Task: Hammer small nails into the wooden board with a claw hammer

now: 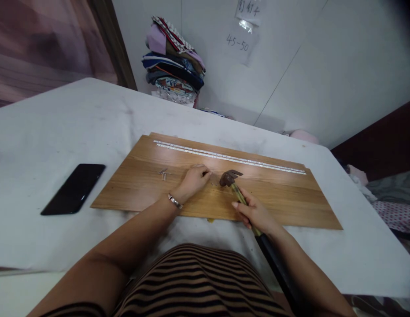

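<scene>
My right hand (254,212) is wrapped round the yellow-and-black handle of a claw hammer (229,177). The hammer's rusty head is tilted low over a wooden board (284,198). To the left of the head, my left hand (195,178) rests at the board with thumb and fingers pinched together; what they hold, if anything, is too small to make out. Tiny specks like nail tips show between the hand and the hammer head. Several loose nails (164,174) lie in a small pile on the board, left of my left hand.
Two white marked strips (229,157) run along the board's far side. A black phone (74,189) lies on the white table (102,123), left of the board. Folded clothes (175,61) are stacked against the wall, where handwritten papers (239,44) hang.
</scene>
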`<state>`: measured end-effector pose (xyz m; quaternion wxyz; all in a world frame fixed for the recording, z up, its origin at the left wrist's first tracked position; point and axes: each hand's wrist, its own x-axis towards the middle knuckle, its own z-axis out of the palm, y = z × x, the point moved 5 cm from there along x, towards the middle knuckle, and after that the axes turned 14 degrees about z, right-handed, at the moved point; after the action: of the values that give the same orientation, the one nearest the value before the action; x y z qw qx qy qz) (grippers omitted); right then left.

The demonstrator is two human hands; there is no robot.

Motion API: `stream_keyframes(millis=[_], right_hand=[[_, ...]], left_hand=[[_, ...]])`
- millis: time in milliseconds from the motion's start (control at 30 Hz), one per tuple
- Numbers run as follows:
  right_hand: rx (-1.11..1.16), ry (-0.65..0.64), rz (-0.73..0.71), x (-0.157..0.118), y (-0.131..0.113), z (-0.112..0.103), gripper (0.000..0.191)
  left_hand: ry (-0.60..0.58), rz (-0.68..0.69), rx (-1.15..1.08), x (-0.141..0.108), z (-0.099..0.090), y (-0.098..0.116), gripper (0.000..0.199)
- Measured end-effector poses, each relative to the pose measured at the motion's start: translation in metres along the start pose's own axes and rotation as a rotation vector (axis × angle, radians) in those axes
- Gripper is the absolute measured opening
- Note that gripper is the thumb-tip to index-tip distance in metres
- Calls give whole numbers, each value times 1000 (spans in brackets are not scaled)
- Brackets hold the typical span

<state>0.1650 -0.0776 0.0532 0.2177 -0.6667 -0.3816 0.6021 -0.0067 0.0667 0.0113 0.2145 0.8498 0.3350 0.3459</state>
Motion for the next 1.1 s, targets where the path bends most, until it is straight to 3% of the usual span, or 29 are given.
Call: stream_keyframes(millis=[1100], right_hand=[[13,-31,-24,4,0,2,90]], left_hand=[[-19,9,12,0,0,2,20]])
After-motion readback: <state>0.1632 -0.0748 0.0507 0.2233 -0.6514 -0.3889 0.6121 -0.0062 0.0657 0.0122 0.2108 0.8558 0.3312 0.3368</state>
